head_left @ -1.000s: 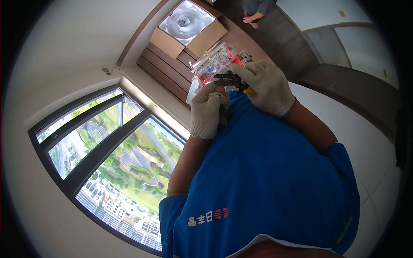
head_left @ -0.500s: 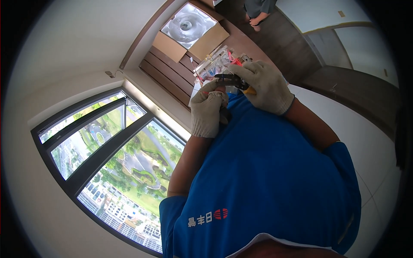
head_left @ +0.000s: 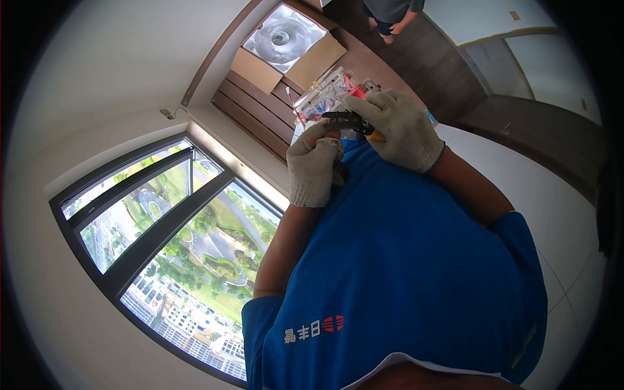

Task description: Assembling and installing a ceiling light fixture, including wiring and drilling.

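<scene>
Both my hands are in off-white knit gloves, close together in front of my chest. My right hand [head_left: 402, 130] is closed round wire strippers [head_left: 344, 121] with dark jaws and a yellow handle. The jaws point left, over the fingertips of my left hand [head_left: 311, 170]. That hand is closed, and a thin red wire [head_left: 314, 139] shows at its fingers. A dark object [head_left: 339, 173] sticks out below the left palm; its kind is hard to make out. Whether the jaws touch the wire I cannot tell.
Beyond my hands lies a clutter of small parts and bags [head_left: 325, 91]. An open cardboard box [head_left: 316, 62] with a silvery, round-centred insert stands farther off. Another person [head_left: 393, 16] stands at the top. A large window [head_left: 195, 253] is on the left.
My hands and the strippers have hardly moved. The other person has shifted slightly, showing more of the legs and clothing.
</scene>
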`<state>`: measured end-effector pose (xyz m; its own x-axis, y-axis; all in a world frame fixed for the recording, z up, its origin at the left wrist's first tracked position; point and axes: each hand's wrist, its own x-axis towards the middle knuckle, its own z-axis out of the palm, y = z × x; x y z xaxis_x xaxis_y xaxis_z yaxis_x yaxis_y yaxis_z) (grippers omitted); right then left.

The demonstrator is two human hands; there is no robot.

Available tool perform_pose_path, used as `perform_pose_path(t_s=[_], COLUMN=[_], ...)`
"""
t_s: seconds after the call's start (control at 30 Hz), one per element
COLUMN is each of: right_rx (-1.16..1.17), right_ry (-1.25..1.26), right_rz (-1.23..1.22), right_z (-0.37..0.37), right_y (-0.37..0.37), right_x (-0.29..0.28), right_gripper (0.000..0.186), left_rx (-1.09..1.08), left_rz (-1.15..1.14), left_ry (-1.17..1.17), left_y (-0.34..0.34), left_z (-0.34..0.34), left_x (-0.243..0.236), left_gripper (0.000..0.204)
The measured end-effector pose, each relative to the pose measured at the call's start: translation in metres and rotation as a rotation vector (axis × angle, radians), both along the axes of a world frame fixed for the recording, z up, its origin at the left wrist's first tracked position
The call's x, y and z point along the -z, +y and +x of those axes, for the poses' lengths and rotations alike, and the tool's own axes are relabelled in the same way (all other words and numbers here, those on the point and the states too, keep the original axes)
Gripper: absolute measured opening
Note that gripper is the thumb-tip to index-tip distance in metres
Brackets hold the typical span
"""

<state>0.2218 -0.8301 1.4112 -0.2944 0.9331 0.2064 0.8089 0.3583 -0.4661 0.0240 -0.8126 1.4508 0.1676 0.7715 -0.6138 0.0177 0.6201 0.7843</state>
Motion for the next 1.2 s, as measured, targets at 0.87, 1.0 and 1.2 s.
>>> perform_pose_path(t_s=[0.87, 1.0, 1.2], right_rx=[-0.02, -0.038, -0.058], right_ry=[-0.047, 0.003, 0.015], right_rz=[0.186, 0.222, 0.237], right_z=[-0.002, -0.005, -0.004], right_y=[0.011, 0.017, 0.016], right_x=[0.022, 0.019, 0.027], right_gripper=[0.058, 0.06, 0.061], left_rx=[0.064, 0.058, 0.031], left_rz=[0.099, 0.149, 0.211], left_ry=[-0.024, -0.084, -0.093], left_y=[0.0, -0.002, -0.005], left_z=[-0.003, -0.011, -0.009], left_x=[-0.006, 0.005, 0.01], left_gripper=[0.033, 0.025, 0.024])
